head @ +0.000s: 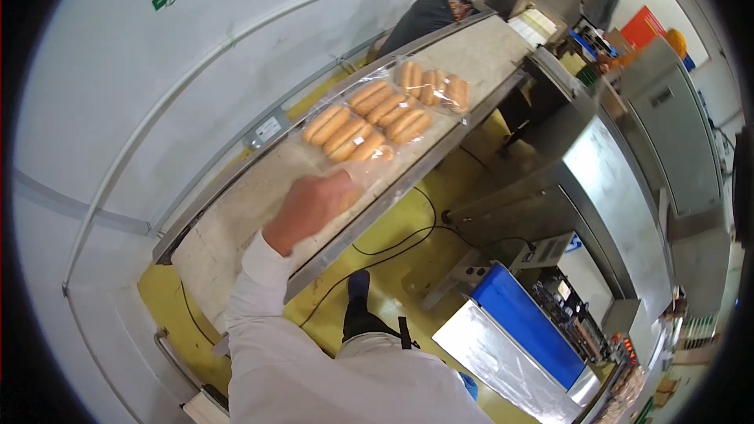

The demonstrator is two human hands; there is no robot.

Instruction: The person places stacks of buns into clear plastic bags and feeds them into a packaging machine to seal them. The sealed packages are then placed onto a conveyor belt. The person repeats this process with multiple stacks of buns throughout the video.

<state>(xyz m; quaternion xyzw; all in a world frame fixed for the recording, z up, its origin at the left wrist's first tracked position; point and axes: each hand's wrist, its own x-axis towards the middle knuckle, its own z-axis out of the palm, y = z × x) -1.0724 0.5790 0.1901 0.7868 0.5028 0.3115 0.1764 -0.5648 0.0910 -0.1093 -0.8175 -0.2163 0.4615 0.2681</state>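
My left hand [315, 206], blurred and bare below a white sleeve, is over the pale conveyor belt [235, 235]. Its curled fingers meet the loose film end of the nearest clear plastic bag of elongated buns [347, 140]; blur hides whether they grip it. Farther up the belt lie a second bag of buns [389, 111] and a third bag of buns [435, 87], close together in a row. Each bears a small white tag or label. My right hand is out of view.
Metal rails [377, 212] edge the belt. A stuffed black bag [421, 17] stands beyond its far side. To the right is a machine with a blue belt [530, 324] beside a steel cabinet [612, 171]. Black cables [406, 241] cross the yellow floor [406, 271].
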